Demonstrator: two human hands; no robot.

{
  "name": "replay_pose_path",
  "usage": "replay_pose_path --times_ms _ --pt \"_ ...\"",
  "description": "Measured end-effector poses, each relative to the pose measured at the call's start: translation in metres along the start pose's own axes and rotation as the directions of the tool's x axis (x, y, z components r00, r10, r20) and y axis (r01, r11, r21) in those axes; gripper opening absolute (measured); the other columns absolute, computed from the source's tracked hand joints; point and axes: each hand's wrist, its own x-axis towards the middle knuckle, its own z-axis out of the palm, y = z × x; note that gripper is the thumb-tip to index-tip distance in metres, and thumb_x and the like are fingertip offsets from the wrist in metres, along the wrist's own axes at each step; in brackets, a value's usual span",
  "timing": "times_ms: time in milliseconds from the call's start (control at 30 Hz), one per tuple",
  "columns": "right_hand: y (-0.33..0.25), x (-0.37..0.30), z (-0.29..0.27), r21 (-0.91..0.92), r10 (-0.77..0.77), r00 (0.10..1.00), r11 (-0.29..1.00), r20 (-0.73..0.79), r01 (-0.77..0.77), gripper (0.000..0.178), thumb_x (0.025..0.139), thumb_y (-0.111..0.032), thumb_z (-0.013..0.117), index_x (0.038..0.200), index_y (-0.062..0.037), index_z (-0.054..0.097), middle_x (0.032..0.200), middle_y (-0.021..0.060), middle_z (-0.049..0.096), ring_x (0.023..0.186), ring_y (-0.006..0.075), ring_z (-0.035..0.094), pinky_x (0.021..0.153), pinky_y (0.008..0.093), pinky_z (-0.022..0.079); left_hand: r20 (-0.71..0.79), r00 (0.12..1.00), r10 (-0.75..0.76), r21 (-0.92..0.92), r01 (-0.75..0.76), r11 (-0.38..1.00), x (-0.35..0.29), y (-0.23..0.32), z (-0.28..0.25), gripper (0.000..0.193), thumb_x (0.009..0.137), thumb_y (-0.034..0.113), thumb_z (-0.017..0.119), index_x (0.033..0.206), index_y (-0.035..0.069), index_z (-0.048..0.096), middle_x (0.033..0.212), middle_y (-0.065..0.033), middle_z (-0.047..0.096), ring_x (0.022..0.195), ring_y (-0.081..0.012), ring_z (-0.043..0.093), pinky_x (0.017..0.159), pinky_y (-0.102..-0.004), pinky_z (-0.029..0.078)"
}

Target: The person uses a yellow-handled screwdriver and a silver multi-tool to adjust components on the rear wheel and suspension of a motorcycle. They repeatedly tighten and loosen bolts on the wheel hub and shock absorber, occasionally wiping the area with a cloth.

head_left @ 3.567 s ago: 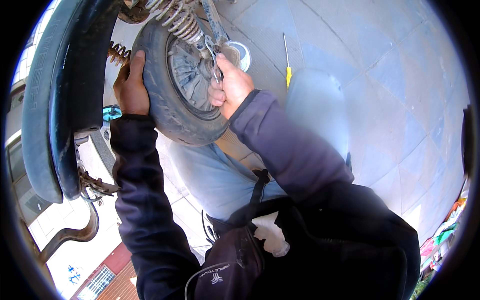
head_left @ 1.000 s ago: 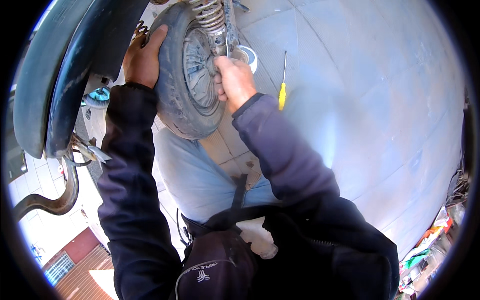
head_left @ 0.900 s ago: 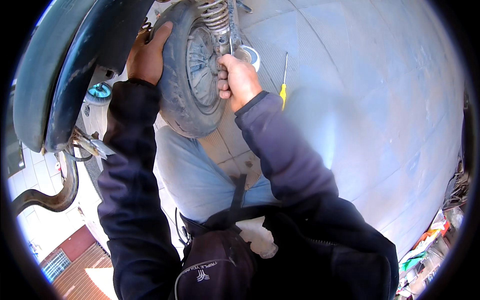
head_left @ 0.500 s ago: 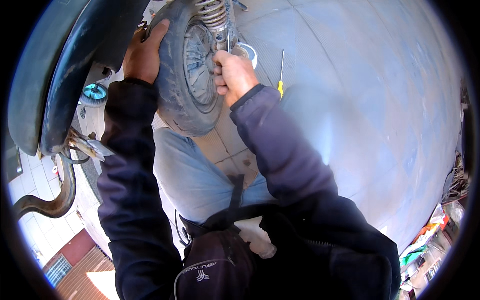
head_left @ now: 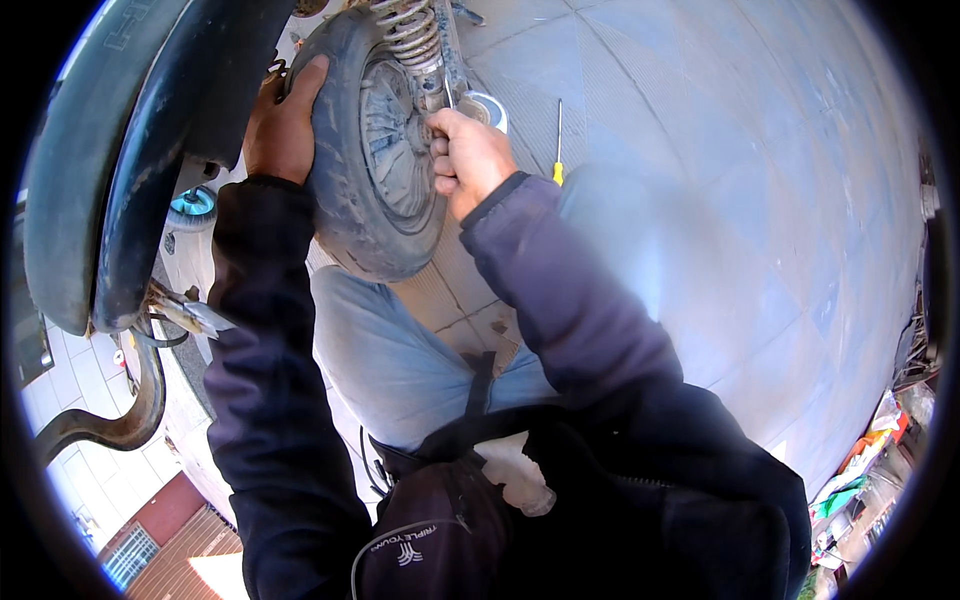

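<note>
A dusty scooter wheel (head_left: pixel 385 150) with a black tyre stands upright in front of me, beside a coil-spring shock absorber (head_left: pixel 408 35). My left hand (head_left: pixel 282 130) grips the tyre from its left side, the thumb lying along the tread and the other fingers partly hidden. Close to the hub and the foot of the shock, my right hand (head_left: pixel 470 158) is closed in a fist. From its top sticks out a slim shiny metal tool (head_left: pixel 448 92); the fist hides most of it, so its kind is unclear. Just behind that hand lies a round white-rimmed object (head_left: pixel 488 106).
A yellow-handled screwdriver (head_left: pixel 559 150) lies on the tiled floor (head_left: pixel 700 200) to the right. Dark body panels (head_left: pixel 150 190) and a bent metal tube (head_left: pixel 110 425) rise on the left, near a small turquoise wheel (head_left: pixel 192 206). Mixed clutter (head_left: pixel 865 470) sits at the far right.
The view has shifted slightly. Both hands keep their places on the tyre and at the hub, with the right fist still around the metal tool.
</note>
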Motion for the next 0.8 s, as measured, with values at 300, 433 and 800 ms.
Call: replay_pose_path --times_ms 300,433,800 --pt "0.001 0.004 -0.004 0.002 -0.004 0.999 1.000 0.051 0.004 0.011 0.079 -0.014 0.058 0.073 -0.0087 0.049 0.063 -0.0027 0.041 0.046 0.0061 0.030 0.041 0.0249 0.022 0.012 1.000 0.004 -0.010 -0.004 1.000 -0.004 0.004 -0.001 0.072 0.081 0.056 0.055 0.121 -0.004 0.054 0.115 -0.0194 0.060 0.106 -0.0315 0.057 0.096 -0.0326 0.038" --pt "0.011 0.007 -0.005 -0.161 -0.175 0.984 0.971 0.021 0.176 0.012 0.079 -0.016 0.056 0.074 -0.0066 0.050 0.064 -0.0014 0.044 0.046 0.0070 0.034 0.041 0.0260 0.024 -0.061 0.998 -0.001 0.014 0.002 1.000 -0.001 0.004 -0.001 0.060 0.082 0.047 0.060 0.116 -0.003 0.060 0.108 -0.0156 0.065 0.096 -0.0235 0.060 0.091 -0.0305 0.042" --pt "-0.003 0.048 -0.011 -0.539 -0.159 0.983 0.838 -0.092 0.085 0.018 0.085 -0.020 0.055 0.074 -0.0067 0.052 0.060 0.0020 0.044 0.048 0.0124 0.036 0.041 0.0303 0.025 -0.093 0.994 0.064 -0.013 -0.066 0.998 -0.004 0.013 0.001 0.062 0.081 0.050 0.059 0.115 -0.002 0.062 0.110 -0.0162 0.064 0.100 -0.0271 0.059 0.092 -0.0318 0.040"
